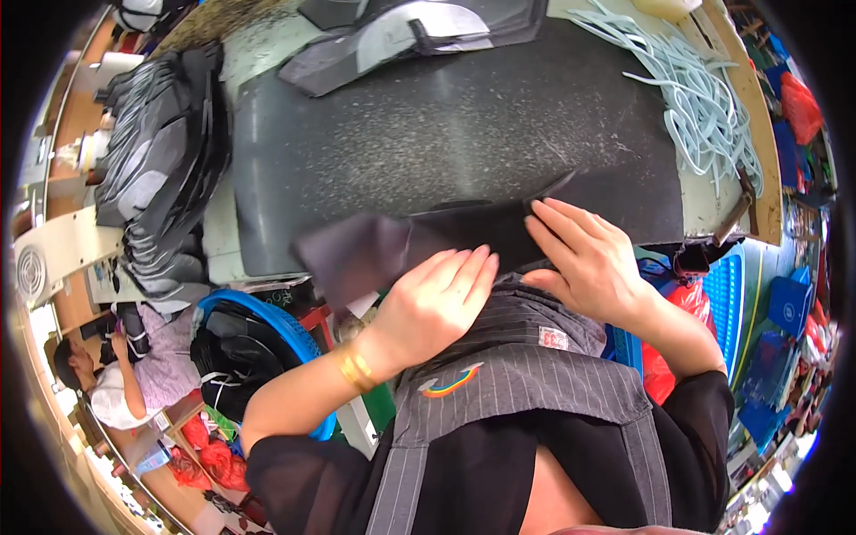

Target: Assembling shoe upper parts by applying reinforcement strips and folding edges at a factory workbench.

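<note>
A dark, soft-looking cut piece of sheet material (464,234) lies along the near edge of the black work mat (428,125). Its left end is lifted and blurred by motion. My left hand (437,299) rests on its near edge with straight fingers side by side; that thumb is hidden. Flat on the right part of the same piece is my right hand (584,254), fingers stretched out and thumb apart. Both hands press on the piece from above rather than wrapping round it.
Stacked dark cut pieces (160,152) stand at the left, more pieces (428,31) at the far edge. Pale blue straps (704,107) heap at the right, near a wooden-handled tool (736,214). A blue basket (294,330) stands lower left; another person (125,383) sits beyond it.
</note>
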The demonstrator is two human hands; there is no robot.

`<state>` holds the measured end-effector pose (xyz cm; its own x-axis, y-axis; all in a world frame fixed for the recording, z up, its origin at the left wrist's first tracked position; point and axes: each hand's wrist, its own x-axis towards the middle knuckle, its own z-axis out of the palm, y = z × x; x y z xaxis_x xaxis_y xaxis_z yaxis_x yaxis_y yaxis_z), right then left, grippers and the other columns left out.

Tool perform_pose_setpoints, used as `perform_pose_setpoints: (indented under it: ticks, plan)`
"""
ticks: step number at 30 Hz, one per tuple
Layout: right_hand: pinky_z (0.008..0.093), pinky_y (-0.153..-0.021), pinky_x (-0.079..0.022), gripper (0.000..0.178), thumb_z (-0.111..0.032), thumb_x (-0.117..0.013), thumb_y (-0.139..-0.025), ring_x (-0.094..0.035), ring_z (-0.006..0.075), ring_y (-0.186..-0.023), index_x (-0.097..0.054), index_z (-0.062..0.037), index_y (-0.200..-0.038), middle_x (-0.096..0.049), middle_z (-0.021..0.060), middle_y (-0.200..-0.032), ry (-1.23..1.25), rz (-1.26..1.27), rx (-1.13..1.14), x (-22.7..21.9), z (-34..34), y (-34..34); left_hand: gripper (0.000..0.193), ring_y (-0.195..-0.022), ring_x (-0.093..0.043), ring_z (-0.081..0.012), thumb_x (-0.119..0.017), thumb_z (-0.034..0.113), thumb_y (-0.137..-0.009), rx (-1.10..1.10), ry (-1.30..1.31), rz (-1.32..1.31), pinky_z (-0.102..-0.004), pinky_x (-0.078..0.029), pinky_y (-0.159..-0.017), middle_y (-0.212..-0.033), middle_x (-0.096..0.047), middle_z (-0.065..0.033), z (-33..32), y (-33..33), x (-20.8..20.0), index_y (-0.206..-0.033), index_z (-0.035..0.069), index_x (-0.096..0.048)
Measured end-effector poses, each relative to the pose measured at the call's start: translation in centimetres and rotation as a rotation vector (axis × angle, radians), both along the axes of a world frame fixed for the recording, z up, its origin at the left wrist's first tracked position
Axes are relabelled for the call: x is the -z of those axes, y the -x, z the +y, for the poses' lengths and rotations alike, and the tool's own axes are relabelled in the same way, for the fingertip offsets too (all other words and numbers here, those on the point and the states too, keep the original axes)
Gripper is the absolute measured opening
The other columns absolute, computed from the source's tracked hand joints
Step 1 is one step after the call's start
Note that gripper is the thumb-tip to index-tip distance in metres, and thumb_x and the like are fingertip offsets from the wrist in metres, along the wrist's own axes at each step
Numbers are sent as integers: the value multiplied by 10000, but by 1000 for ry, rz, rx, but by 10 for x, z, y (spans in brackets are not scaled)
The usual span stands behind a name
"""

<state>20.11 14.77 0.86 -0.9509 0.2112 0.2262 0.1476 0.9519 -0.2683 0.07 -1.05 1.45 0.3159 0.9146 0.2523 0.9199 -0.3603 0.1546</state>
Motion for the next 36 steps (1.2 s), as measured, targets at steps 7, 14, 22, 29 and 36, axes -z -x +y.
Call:
perform_pose_setpoints:
  ticks: [7, 14, 22, 29, 36]
  plan:
    - [430, -907, -544, 802, -594, -597, -885, -643, 374, -1110, -544, 99, -1286, -641, 233, -1223, 296, 28, -243, -6, -36, 81, 309, -1072, -622, -351, -680, 162, -825, -225, 19, -97, -413, -526, -916, -1113, -677, -143, -21, 24, -19, -1104, 30, -696]
    - [312, -720, -502, 748, -564, -694, -795, -601, 209, -926, -632, 62, -1199, -617, 109, -1085, -174, -54, -105, 2, -71, 107, 346, -1037, -674, -347, -753, 96, -824, -364, 276, -396, -408, -542, -921, -1155, -708, -171, -36, 103, -27, -1159, 18, -713]
    - [376, -736, -562, 429, -123, -746, -727, -629, 264, -931, -641, 9, -1122, -620, 121, -1053, -83, 11, -23, -5, -64, 121, 355, -928, -640, -301, -807, 217, -848, -467, -686, -385, -423, -573, -809, -1077, -637, -110, -72, 75, 24, -1138, 54, -684]
    - [466, -550, -497, 164, -28, -629, -873, -631, 375, -626, -465, -17, -869, -581, 181, -651, 205, 0, 62, -13, -39, 141, 600, -1062, -537, -320, -717, 453, -856, -499, -283, -306, -406, -491, -929, -1241, -580, -157, -51, 35, 55, -1248, 5, -643]
    - [416, -633, -544, 172, -46, -687, -797, -640, 317, -766, -545, -10, -888, -672, 155, -921, 100, 169, -27, 1, -62, 132, 470, -1094, -550, -351, -707, 314, -873, -567, -157, -354, -419, -490, -900, -1242, -607, -178, -45, 34, 48, -1181, -37, -648]
